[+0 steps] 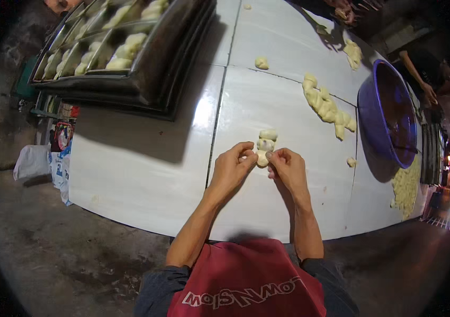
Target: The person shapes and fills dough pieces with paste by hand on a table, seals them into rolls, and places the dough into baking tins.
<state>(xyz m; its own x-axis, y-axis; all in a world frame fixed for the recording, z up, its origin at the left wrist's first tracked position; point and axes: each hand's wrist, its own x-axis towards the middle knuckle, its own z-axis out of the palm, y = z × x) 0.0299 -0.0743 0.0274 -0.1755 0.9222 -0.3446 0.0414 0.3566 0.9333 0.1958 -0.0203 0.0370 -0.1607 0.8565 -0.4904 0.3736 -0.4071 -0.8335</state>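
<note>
A short column of small pale-yellow dough pieces [267, 143] lies on the white table in front of me. They touch end to end, and the middle one shows a darker spot. My left hand [234, 166] pinches the left side of the nearest piece between thumb and fingers. From the right, my right hand [289, 169] closes its thumb and fingertips at the same piece. The fingers partly cover where they grip it.
At the far left stands a stack of dark metal trays [153, 68], its compartments holding dough pieces. A heap of dough pieces [326, 107] and a purple basin [368, 113] lie to the right, with more dough [407, 187] beyond. Other people's hands [343, 9] show at the far edge.
</note>
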